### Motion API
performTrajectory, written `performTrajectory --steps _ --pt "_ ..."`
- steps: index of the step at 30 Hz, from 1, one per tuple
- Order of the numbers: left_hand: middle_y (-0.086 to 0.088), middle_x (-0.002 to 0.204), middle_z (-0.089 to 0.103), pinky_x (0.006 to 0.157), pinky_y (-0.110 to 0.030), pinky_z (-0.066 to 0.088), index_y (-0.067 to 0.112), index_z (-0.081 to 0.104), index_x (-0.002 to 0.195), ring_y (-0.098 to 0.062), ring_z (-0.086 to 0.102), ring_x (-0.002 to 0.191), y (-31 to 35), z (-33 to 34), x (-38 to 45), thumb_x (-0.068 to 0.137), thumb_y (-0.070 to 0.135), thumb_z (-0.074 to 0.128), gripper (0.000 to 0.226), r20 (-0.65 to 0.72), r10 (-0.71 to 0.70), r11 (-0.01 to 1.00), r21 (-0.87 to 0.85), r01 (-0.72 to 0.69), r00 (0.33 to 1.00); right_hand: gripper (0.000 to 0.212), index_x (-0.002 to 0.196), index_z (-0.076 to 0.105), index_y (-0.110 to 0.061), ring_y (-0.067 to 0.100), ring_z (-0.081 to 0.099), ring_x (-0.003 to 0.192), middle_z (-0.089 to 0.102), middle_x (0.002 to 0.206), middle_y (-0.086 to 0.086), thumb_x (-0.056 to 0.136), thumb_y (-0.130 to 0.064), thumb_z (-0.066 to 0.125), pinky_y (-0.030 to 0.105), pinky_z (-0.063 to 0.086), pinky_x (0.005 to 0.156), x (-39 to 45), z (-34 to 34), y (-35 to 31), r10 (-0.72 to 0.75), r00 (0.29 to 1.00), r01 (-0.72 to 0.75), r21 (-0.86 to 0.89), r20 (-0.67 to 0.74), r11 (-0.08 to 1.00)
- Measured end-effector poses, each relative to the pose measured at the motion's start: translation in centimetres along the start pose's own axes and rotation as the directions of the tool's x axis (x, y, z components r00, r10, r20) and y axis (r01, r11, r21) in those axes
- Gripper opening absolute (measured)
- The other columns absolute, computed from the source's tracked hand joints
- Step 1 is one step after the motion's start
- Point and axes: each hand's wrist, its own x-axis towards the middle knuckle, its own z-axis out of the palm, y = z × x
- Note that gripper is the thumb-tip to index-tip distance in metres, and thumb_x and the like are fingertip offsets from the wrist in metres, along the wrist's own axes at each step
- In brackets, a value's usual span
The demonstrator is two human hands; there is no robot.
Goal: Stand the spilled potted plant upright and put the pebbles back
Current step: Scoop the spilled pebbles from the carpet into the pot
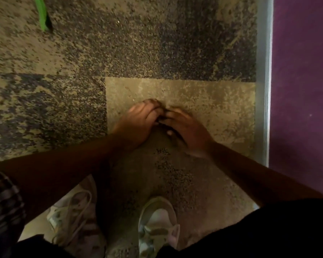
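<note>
Both grips cupped together – contents blurred, left hand [138, 121], right hand [186, 129], mottled carpet [82, 71], purple wall [302, 71]

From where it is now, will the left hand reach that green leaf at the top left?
Probably not without shifting forward. The left hand is cupped with the right hand low on the carpet, and the green leaf lies far off; only bare carpet is between.

Bare forearms, checked sleeve [2, 205], black trousers [268, 235], 2 pale trainers [157, 224].
</note>
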Motion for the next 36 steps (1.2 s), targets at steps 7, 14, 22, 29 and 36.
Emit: performTrajectory --steps 7,14,22,29,36 --pt "-0.017 0.141 0.056 0.102 -0.048 0.041 0.007 0.056 0.141 -0.040 0.054 0.127 0.0 -0.1 0.3 0.100 0.022 0.057 0.044 0.065 0.003 1.000 0.031 -0.005 0.998 0.056 0.153 0.042 -0.009 0.029 0.030 0.152 0.036 0.162 0.014 0.105 -0.037 0.044 0.055 0.033 0.117 -12.6 -0.9 3.0 0.568 0.746 -0.606 0.000 -0.348 0.795" --pt "-0.012 0.159 0.037 0.117 -0.046 0.029 0.010 0.036 0.155 -0.032 0.034 0.147 0.0 0.4 0.1 0.103 0.039 0.043 0.060 0.112 -0.017 1.000 0.011 0.016 0.994 0.087 0.163 0.014 -0.004 0.035 -0.001 0.160 0.002 0.172 0.016 0.100 -0.057 0.040 0.059 0.013 0.126 -14.0 4.7 -1.1 0.770 0.525 -0.826 0.003 -0.362 0.564" --pt "-0.006 0.167 0.024 0.123 -0.048 0.021 0.012 0.029 0.158 -0.029 0.023 0.153 0.2 0.3 0.0 0.096 0.063 0.047 0.082 0.198 0.042 0.999 -0.037 -0.035 0.979 0.086 0.163 0.010 -0.003 0.036 -0.004 0.159 -0.006 0.172 0.017 0.102 -0.059 0.033 0.055 0.010 0.127 -5.4 6.9 -3.5 0.557 0.798 -0.592 -0.125 -0.229 0.796" --pt "-0.013 0.166 0.022 0.126 -0.050 0.013 0.001 0.023 0.157 -0.024 0.012 0.157 -1.7 -1.2 -0.4 0.092 0.052 0.061 0.091 0.055 -0.093 0.972 -0.213 0.103 0.994 0.089 0.161 0.022 -0.007 0.030 0.012 0.159 0.013 0.172 0.010 0.096 -0.058 0.055 0.053 0.020 0.126 -1.2 5.4 -1.4 0.319 0.893 -0.340 -0.012 -0.317 0.940" --pt "-0.007 0.170 0.009 0.126 -0.045 0.015 0.008 0.013 0.161 -0.021 0.004 0.158 -3.8 -1.6 -2.1 0.101 0.060 0.037 0.083 0.147 -0.038 0.996 0.086 0.025 0.988 0.048 0.148 0.050 -0.022 0.029 0.026 0.155 0.034 0.164 0.010 0.104 -0.041 0.050 0.050 0.029 0.121 0.9 5.1 -1.6 0.140 0.959 -0.176 -0.129 -0.244 0.976"
